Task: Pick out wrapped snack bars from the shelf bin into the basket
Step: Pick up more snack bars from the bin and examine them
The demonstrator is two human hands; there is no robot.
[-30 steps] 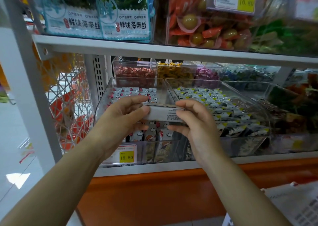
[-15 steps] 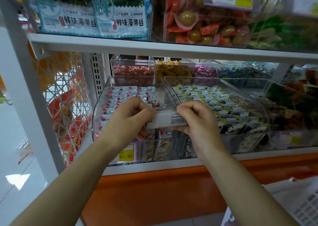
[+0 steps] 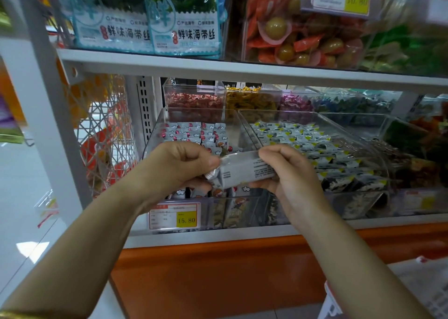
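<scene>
Left hand (image 3: 179, 165): its fingers (image 3: 208, 161) are curled and, with the thumb, pinch the crimped left end of the snack bar (image 3: 244, 170).
Right hand (image 3: 291, 173): its fingers (image 3: 274, 152) are curled over the top of the bar's right end, with the thumb under it.
Snack bar: silver-grey wrapper with small black print, held level between both hands, up in the air just above the front of the clear bin (image 3: 153, 136).
Clear bin: sits on the lower shelf (image 3: 218, 237) and is full of small white and red wrapped bars (image 3: 194, 132).
Next bin (image 3: 378, 158): just to the right, full of white, black and yellow wrapped snacks.
Price tag (image 3: 175, 215): on the front of the clear bin, yellow patch reads 15.80.
Upper shelf (image 3: 218, 66): carries blue seaweed packs (image 3: 184, 27).
Wire rack (image 3: 106, 134): white, beside the shelf on the left.
</scene>
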